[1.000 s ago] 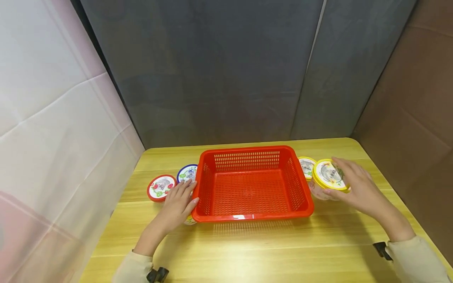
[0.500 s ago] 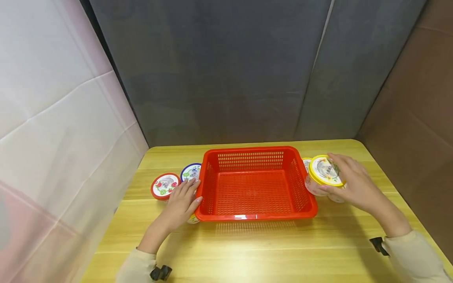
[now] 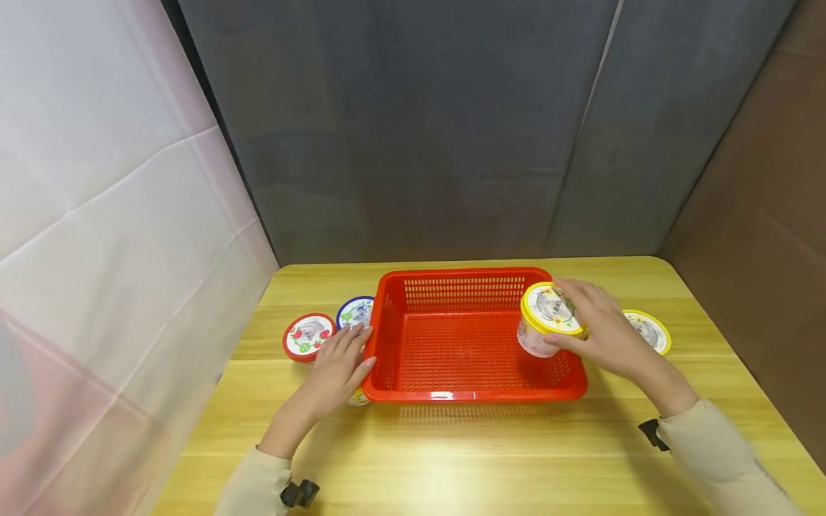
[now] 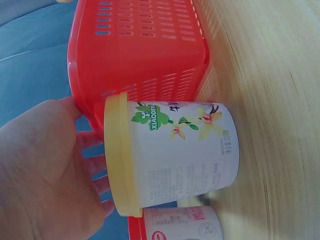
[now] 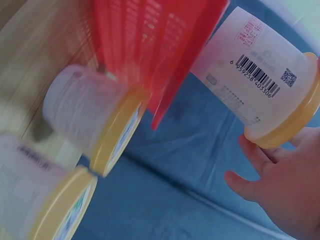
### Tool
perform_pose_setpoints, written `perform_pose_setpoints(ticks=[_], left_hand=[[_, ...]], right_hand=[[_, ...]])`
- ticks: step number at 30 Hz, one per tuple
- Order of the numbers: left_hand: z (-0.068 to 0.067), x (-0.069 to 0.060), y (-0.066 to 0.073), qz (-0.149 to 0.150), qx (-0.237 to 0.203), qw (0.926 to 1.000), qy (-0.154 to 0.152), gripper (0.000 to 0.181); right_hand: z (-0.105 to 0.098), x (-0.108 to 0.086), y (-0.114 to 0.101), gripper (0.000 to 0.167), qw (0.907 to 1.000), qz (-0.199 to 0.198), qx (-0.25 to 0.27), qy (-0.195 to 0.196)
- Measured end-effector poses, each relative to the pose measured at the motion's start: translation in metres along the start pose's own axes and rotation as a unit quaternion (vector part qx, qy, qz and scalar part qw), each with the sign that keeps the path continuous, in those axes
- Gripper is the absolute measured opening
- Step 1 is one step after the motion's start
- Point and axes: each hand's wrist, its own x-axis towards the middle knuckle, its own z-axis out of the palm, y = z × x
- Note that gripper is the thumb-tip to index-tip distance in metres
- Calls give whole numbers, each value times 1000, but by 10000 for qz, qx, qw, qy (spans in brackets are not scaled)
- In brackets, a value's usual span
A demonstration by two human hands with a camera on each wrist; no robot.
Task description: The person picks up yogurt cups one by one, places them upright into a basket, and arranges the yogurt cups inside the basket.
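Note:
My right hand (image 3: 600,333) grips a white tub with a yellow lid (image 3: 545,315) by its lid, holding it over the right end of the red basket (image 3: 464,395). In the right wrist view this tub (image 5: 260,75) is off the table, its barcode showing. My left hand (image 3: 335,369) lies at the basket's left rim, its fingers extended. Below that hand stands another yellow-lidded tub (image 4: 185,150), mostly hidden from the head view. A red-lidded tub (image 3: 310,337) and a blue-lidded tub (image 3: 356,312) stand left of the basket.
Right of the basket, a yellow-lidded tub (image 3: 648,331) shows behind my right wrist. The right wrist view shows two such tubs, one nearer the basket (image 5: 85,110) and one farther off (image 5: 35,185). Grey cloth (image 3: 413,143) hangs behind the wooden table (image 3: 452,466).
My right hand has lifted the yellow-lidded tub from beside the basket and carried it left over the basket's right end. My left hand stays at the left rim.

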Motion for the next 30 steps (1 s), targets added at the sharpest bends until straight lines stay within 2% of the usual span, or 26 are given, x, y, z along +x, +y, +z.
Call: perform_pose_setpoints(ticks=[6, 10, 22, 30], left_hand=[[0, 0, 0, -51, 17, 9999, -85, 61], [-1, -1, 0, -76, -60, 9999, -110, 61], [0, -2, 0, 24, -30, 10000, 67, 59], [1, -2, -1, 2, -25, 10000, 24, 60]], right_hand=[[17, 14, -13, 88, 9996, -275, -53, -33], [29, 21, -23, 87, 9991, -390, 29, -188], [55, 33, -57, 84, 9942, -311, 812, -639], [72, 38, -72, 86, 9910, -261, 964, -893]])
